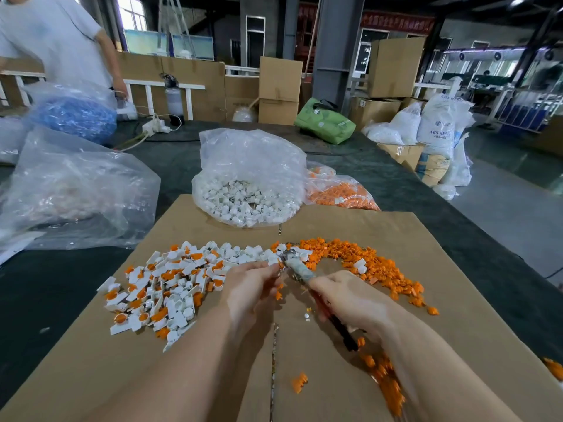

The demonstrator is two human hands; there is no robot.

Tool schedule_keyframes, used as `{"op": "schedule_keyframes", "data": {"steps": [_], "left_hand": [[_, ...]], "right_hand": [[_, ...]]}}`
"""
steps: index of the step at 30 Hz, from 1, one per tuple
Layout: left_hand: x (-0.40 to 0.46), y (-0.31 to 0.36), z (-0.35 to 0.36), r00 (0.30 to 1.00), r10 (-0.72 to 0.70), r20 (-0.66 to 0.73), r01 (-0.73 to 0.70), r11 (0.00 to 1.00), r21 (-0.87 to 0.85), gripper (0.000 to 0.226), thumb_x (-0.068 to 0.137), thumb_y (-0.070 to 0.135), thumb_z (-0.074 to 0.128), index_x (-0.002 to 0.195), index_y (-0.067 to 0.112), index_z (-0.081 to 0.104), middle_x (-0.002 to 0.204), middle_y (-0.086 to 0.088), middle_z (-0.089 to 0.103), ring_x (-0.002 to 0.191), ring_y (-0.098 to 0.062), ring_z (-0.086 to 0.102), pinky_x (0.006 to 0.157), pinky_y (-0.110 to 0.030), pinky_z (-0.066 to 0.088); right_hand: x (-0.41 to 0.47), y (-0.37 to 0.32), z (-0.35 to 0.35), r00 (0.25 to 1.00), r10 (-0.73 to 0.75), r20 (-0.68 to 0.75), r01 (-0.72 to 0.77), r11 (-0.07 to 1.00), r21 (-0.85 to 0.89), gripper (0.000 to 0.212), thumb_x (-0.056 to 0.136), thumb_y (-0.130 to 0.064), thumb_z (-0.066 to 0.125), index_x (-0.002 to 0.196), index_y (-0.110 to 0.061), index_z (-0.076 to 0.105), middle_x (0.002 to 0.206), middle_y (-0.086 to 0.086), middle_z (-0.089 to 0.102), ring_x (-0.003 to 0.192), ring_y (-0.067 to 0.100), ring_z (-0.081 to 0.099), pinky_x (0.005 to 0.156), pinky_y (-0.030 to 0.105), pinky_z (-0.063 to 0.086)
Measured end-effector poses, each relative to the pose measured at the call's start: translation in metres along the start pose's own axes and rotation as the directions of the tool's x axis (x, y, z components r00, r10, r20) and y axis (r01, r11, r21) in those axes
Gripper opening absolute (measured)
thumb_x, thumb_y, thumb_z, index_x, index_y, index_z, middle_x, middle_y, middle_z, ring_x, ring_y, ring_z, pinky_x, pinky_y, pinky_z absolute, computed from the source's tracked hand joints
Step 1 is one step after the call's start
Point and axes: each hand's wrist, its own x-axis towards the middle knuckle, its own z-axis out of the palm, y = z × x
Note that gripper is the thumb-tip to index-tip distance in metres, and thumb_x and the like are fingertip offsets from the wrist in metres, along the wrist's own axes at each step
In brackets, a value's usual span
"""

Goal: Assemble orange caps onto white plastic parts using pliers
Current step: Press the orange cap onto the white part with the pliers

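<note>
My right hand [344,296] grips the dark handles of the pliers [300,271], whose jaws point up and left over the cardboard sheet [350,233]. My left hand [253,284] pinches a small part right at the jaws; the part itself is mostly hidden by my fingers. A heap of white parts, many with orange caps fitted [164,287], lies to the left. Loose orange caps [374,266] curve off to the right, and more of them lie by my right forearm.
A clear bag of white parts [246,193] and a bag of orange caps [338,193] stand behind the cardboard. Other plastic bags [70,190] lie at the left. A person in a white shirt [58,41] stands at the far left. Boxes and sacks fill the back.
</note>
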Motion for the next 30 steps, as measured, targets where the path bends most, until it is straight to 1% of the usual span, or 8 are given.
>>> {"op": "schedule_keyframes", "data": {"steps": [4, 8, 12, 16, 19, 22, 25, 30], "left_hand": [[0.000, 0.005, -0.002, 0.999, -0.002, -0.049, 0.002, 1.000, 0.004, 0.010, 0.084, 0.000, 0.066, 0.090, -0.007, 0.061, 0.052, -0.009, 0.058, 0.043, -0.016, 0.049, 0.036, -0.019, 0.044], [-0.001, 0.005, -0.003, 0.998, -0.007, -0.067, 0.009, 1.000, 0.018, 0.012, 0.085, -0.003, 0.063, 0.093, -0.010, 0.059, 0.054, -0.013, 0.056, 0.039, -0.017, 0.048, 0.041, -0.025, 0.048], [-0.002, 0.002, -0.006, 0.997, -0.023, -0.074, 0.023, 1.000, 0.002, 0.008, 0.086, -0.004, 0.061, 0.092, -0.009, 0.058, 0.056, -0.015, 0.056, 0.038, -0.018, 0.049, 0.039, -0.023, 0.045], [0.000, -0.002, -0.005, 0.997, -0.035, -0.072, 0.034, 0.999, -0.010, 0.004, 0.086, -0.003, 0.061, 0.086, -0.003, 0.057, 0.055, -0.012, 0.056, 0.042, -0.018, 0.048, 0.046, -0.029, 0.047], [-0.001, -0.003, -0.003, 0.997, -0.040, -0.071, 0.040, 0.999, -0.013, 0.004, 0.086, -0.001, 0.062, 0.087, -0.003, 0.059, 0.056, -0.011, 0.057, 0.043, -0.016, 0.049, 0.046, -0.026, 0.049], [-0.002, -0.002, 0.001, 0.997, -0.047, -0.069, 0.045, 0.999, -0.030, 0.004, 0.086, -0.003, 0.062, 0.087, -0.005, 0.059, 0.055, -0.011, 0.056, 0.042, -0.015, 0.049, 0.051, -0.028, 0.048], [-0.004, -0.002, 0.003, 0.996, -0.047, -0.077, 0.044, 0.998, -0.045, 0.006, 0.086, -0.005, 0.060, 0.091, -0.006, 0.058, 0.056, -0.011, 0.055, 0.043, -0.014, 0.050, 0.045, -0.022, 0.046], [-0.008, -0.005, 0.005, 0.995, -0.041, -0.087, 0.039, 0.999, -0.027, 0.006, 0.086, -0.005, 0.061, 0.080, -0.002, 0.059, 0.059, -0.011, 0.058, 0.050, -0.015, 0.052, 0.042, -0.018, 0.046]], "right_hand": [[-0.004, -0.003, 0.003, 0.987, 0.084, 0.135, -0.111, 0.972, 0.205, 0.030, 0.089, -0.036, 0.043, 0.084, -0.012, 0.060, 0.075, 0.007, 0.062, 0.068, 0.021, 0.060, 0.062, 0.036, 0.051], [-0.006, -0.003, 0.008, 0.974, 0.092, 0.205, -0.144, 0.956, 0.255, 0.030, 0.090, -0.035, 0.044, 0.089, -0.010, 0.061, 0.078, 0.007, 0.059, 0.071, 0.021, 0.058, 0.063, 0.036, 0.050], [-0.011, -0.002, 0.009, 0.968, 0.050, 0.248, -0.110, 0.966, 0.236, 0.022, 0.085, -0.031, 0.056, 0.092, -0.011, 0.056, 0.075, 0.006, 0.053, 0.067, 0.020, 0.056, 0.060, 0.034, 0.049], [-0.014, -0.003, 0.009, 0.975, 0.027, 0.219, -0.046, 0.996, 0.081, 0.016, 0.083, -0.024, 0.059, 0.092, -0.012, 0.055, 0.070, 0.000, 0.053, 0.053, 0.009, 0.056, 0.052, 0.025, 0.048], [-0.013, -0.002, 0.009, 0.973, 0.058, 0.225, -0.081, 0.992, 0.096, 0.015, 0.086, -0.024, 0.057, 0.096, -0.013, 0.054, 0.074, 0.004, 0.055, 0.052, 0.012, 0.056, 0.054, 0.029, 0.050], [-0.014, -0.002, 0.010, 0.981, 0.020, 0.194, -0.032, 0.998, 0.056, 0.012, 0.090, -0.025, 0.053, 0.091, -0.014, 0.050, 0.065, 0.002, 0.056, 0.052, 0.017, 0.054, 0.052, 0.028, 0.047], [-0.014, 0.000, 0.013, 0.995, -0.071, 0.074, 0.081, 0.986, -0.144, 0.019, 0.091, -0.033, 0.051, 0.093, -0.015, 0.051, 0.074, 0.001, 0.054, 0.062, 0.016, 0.050, 0.059, 0.028, 0.039], [-0.014, 0.007, 0.018, 0.988, -0.152, 0.005, 0.150, 0.968, -0.201, 0.014, 0.093, -0.030, 0.051, 0.083, -0.020, 0.048, 0.072, -0.002, 0.050, 0.059, 0.011, 0.045, 0.056, 0.023, 0.035]]}}
